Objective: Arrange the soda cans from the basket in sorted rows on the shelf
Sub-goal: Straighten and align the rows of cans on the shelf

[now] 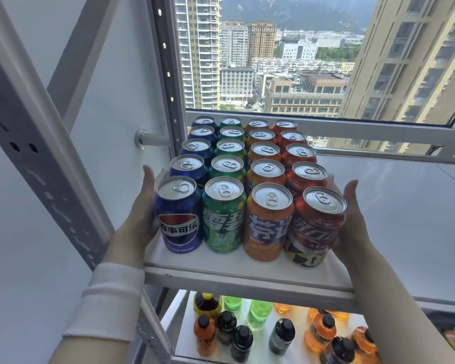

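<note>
Bottles [281,336] below shelf [221,265]; post [37,143] left, perhaps touching sleeve [111,298].

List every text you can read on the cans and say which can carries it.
"百事可乐": front blue can.
"雪碧": front green can.
"芬达": front orange can, second character partly turned away.
"可口可乐": front red can, slanted white script, its end curving out of view.
Smaller print on these four cans: too blurred to read.
Bottles below: no readable labels.

Your left hand [142,215] lies flat against the blue can [179,224], your right hand [353,222] against the red can [314,229]. The green can [222,224] and orange can [268,232] stand between them.
</note>
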Demonstrator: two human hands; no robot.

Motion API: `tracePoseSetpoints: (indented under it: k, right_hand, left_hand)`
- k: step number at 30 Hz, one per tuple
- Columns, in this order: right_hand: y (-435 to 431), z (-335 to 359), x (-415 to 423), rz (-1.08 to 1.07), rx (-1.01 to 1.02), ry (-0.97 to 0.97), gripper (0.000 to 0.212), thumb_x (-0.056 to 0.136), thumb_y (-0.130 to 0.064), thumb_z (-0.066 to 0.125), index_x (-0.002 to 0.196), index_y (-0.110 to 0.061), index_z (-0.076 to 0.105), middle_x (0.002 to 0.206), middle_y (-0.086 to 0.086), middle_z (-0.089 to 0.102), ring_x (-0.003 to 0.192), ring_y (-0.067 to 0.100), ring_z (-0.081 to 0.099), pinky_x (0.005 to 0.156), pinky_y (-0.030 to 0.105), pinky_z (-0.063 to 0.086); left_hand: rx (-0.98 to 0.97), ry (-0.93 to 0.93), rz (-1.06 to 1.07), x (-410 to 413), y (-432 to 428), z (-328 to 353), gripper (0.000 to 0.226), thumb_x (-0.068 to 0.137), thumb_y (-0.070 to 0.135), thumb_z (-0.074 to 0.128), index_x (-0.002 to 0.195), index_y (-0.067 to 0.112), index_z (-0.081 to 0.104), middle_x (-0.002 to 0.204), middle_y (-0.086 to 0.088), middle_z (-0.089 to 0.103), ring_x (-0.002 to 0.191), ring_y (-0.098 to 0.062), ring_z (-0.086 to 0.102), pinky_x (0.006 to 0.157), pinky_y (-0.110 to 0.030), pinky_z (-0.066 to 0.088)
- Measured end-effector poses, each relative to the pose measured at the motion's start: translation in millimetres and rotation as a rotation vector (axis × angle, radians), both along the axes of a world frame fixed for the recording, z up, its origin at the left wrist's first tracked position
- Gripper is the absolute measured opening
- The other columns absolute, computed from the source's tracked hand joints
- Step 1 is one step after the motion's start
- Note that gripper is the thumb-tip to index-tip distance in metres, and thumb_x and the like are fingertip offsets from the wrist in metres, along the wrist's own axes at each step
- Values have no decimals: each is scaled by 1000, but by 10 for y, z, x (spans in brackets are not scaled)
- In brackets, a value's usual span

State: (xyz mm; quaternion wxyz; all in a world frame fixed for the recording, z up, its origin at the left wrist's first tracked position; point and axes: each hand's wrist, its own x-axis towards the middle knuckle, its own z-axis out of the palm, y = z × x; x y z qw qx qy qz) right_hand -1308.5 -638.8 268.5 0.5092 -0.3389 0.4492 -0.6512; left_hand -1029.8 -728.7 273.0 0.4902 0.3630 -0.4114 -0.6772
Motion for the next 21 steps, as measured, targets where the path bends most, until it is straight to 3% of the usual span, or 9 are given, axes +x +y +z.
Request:
tracePoseSetpoints:
  k: [2,4,7,11,16,21]
  right_hand:
    - [124,-81,9,-14,-59,-25,98,58,-81,47,139,-26,40,131,-3,58,119,19,56,97,40,47]
    - [199,-183,57,-26,-80,-24,115,49,-87,53,145,-29,28,141,-3,48,126,20,49,104,45,41]
    - [213,-258,124,-55,-127,10,93,67,-78,33,144,-25,32,141,0,48,125,17,50,105,41,38]
    - [182,-266,149,-96,-130,33,83,75,-70,22,144,-24,33,140,-1,49,121,15,53,99,35,44]
    - [145,-234,135,-129,-162,35,81,75,-67,23,144,-25,33,128,-9,57,105,4,63,76,19,54]
    - [145,-244,143,-169,-122,33,68,91,-59,12,140,-23,40,125,-6,61,104,6,63,77,20,55]
  left_hand:
    - [-11,8,13,29,148,-60,72,86,66,14,123,22,57,111,-2,70,101,-16,67,74,-26,58]
    - [-18,10,23,-4,241,-130,74,88,64,11,97,25,74,97,0,74,88,-14,70,67,-25,58]
    - [-37,28,21,-69,276,-159,77,90,62,10,74,29,78,87,1,75,80,-13,71,63,-25,58]
    - [-32,80,5,-76,274,-152,75,90,62,12,75,29,78,87,1,75,79,-13,71,63,-26,58]
    - [-49,95,-6,-87,276,-152,74,91,61,12,75,30,78,88,2,75,80,-12,71,64,-25,58]
    - [-53,72,0,-73,267,-159,74,92,61,12,78,30,78,90,1,75,83,-13,71,68,-26,58]
